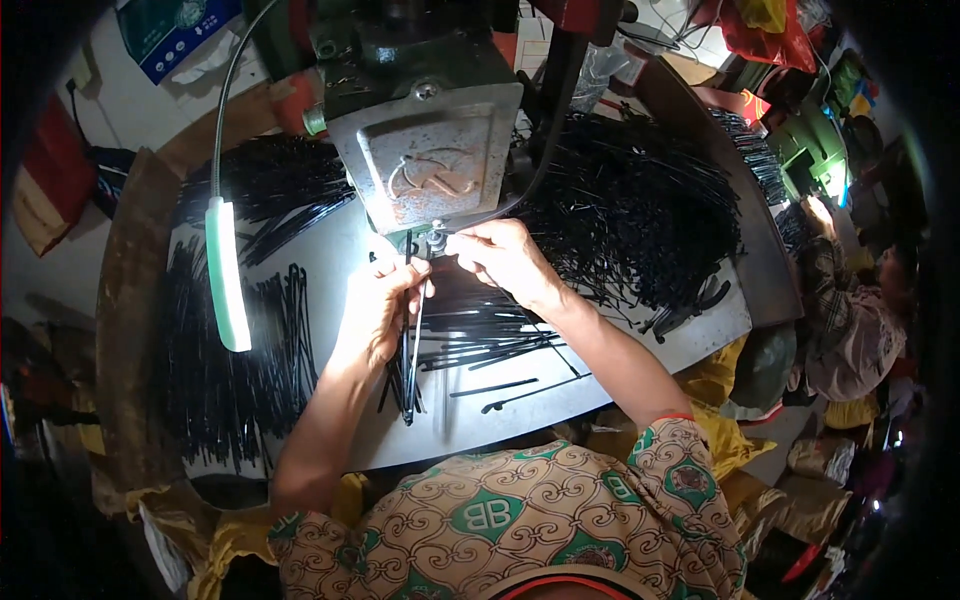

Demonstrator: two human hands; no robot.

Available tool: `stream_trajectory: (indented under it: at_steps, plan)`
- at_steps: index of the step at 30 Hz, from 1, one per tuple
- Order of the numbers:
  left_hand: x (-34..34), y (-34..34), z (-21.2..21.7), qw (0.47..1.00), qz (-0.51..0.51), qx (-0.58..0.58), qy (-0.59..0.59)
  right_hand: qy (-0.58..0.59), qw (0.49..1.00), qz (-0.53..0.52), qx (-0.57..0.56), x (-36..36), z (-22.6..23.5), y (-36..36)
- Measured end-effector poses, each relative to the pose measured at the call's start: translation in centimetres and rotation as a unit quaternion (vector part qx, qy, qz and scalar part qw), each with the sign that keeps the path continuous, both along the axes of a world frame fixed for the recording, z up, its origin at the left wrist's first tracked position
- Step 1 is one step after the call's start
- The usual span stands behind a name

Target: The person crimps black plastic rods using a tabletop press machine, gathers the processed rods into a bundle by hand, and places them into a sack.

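While your left hand (388, 300) grips black strips (409, 385) below the machine head (428, 160), I cannot tell whether your right hand (508, 262) clamps anything; work looks midway, finished pieces indistinguishable among piles (640, 200).

1 strip lamp (231, 285) glows at your 9 o'clock, another light (832, 180) near 2 o'clock; your pale worktop (335, 262) has a brown rim (128, 330).

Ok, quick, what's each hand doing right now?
Left hand: closed, holding thin black strips.
Right hand: closed, fingertips pinched together under the machine; can't tell what's in them.
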State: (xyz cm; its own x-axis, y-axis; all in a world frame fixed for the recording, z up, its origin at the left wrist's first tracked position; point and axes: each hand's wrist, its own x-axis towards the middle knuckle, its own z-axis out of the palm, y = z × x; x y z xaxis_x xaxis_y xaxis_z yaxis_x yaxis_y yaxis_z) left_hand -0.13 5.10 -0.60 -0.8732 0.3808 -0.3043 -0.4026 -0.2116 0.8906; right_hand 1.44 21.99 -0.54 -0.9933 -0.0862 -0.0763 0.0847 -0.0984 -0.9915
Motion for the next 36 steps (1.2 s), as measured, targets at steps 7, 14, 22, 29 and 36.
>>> stream_trajectory:
  at_steps: [7,14,22,29,36]
  plan:
    - [0.0,0.1,0.3,1.000,-0.006,-0.006,-0.001,-0.010,1.000,0.006,-0.012,0.0,0.3,-0.1]
    - [0.2,0.4,0.6,1.000,0.003,-0.014,0.007,-0.003,1.000,0.005,0.004,0.0,0.3,-0.2]
    - [0.0,0.4,0.0,1.000,-0.001,-0.017,0.014,0.017,1.000,0.003,0.023,-0.2,0.0,-0.4]
    - [-0.1,0.5,-0.3,1.000,0.002,-0.013,0.006,-0.010,1.000,-0.001,0.023,-0.2,0.0,-0.5]
    - [-0.1,0.2,-0.2,1.000,-0.008,-0.027,0.013,-0.074,0.995,0.008,-0.064,0.2,0.4,-0.5]
